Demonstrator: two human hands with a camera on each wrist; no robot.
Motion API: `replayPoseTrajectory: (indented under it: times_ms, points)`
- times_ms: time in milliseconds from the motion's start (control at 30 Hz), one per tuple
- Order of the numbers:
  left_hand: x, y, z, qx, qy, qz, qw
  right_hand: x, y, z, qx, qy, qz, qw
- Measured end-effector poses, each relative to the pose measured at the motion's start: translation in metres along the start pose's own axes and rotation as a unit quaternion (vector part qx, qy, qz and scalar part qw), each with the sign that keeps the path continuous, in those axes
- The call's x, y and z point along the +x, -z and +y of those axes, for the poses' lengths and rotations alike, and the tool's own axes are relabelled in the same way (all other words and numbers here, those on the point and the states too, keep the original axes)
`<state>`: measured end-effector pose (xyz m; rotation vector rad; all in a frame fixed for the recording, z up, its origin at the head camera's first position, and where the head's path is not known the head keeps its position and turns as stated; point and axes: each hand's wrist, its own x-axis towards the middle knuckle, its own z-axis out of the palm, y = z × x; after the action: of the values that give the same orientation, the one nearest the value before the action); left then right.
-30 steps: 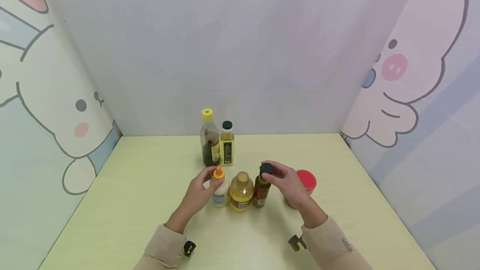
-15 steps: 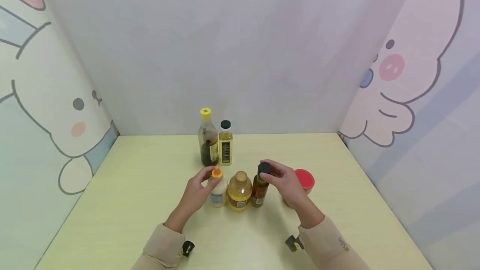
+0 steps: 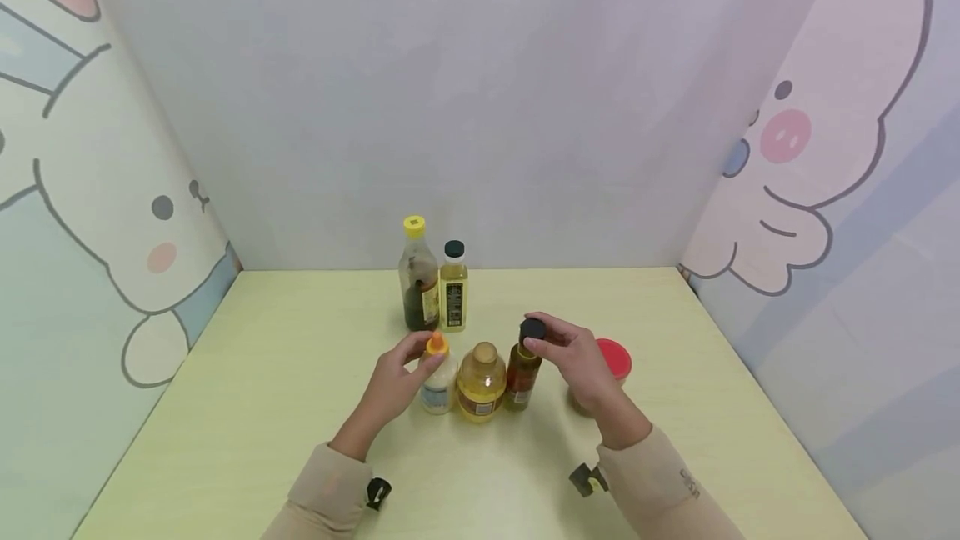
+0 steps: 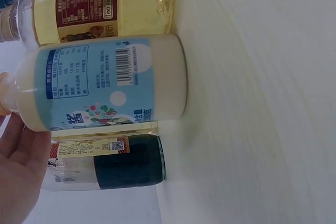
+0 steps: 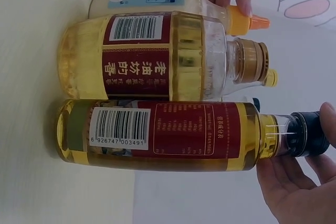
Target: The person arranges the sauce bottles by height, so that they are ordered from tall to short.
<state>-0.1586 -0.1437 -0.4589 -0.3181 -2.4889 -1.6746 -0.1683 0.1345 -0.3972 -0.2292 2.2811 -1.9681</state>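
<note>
My left hand (image 3: 395, 382) pinches the yellow-orange cap of a squeeze bottle (image 4: 100, 85) of cream-coloured sauce with a light blue label. My right hand (image 3: 581, 361) grips the black cap of a slim oil bottle (image 5: 163, 135) with a dark red label. Between these two stands a rounder oil bottle (image 3: 482, 382) with a tan cap, touched by neither hand. All three stand upright in a close row. Whether the slim bottle's base touches the table cannot be told.
Behind the row stand a dark sauce bottle (image 3: 420, 290) with a yellow cap and a narrow oil bottle (image 3: 453, 298) with a black cap. A red-lidded jar (image 3: 613, 361) sits right of my right hand, partly hidden by it. Walls enclose the pale table (image 3: 285, 357).
The right hand and the slim oil bottle have shifted slightly away from me. The left hand keeps its hold on the squeeze bottle's cap.
</note>
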Motion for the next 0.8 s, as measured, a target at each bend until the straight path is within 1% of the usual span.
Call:
replayPoseTrajectory:
  times_ms: [67, 200, 333, 533, 800]
  points:
    - [0.000, -0.001, -0.001, 0.001, -0.005, 0.002, 1.0000, 0.002, 0.000, -0.002, 0.003, 0.001, 0.004, 1.0000]
    - [0.001, -0.001, -0.002, 0.006, -0.019, 0.003, 0.9998, 0.006, -0.001, -0.004, 0.010, -0.011, 0.007, 0.9999]
    - [0.000, 0.000, -0.002, 0.008, -0.017, 0.000, 0.9998, 0.009, -0.001, -0.006, 0.007, -0.022, 0.013, 0.9997]
    - [0.000, -0.001, -0.001, 0.003, 0.002, -0.003, 1.0000, 0.015, -0.001, -0.008, 0.001, -0.006, 0.013, 0.9999]
    - [0.000, -0.001, -0.001, 0.007, -0.012, 0.005, 0.9999, 0.023, -0.001, -0.012, -0.001, 0.003, 0.015, 0.9999]
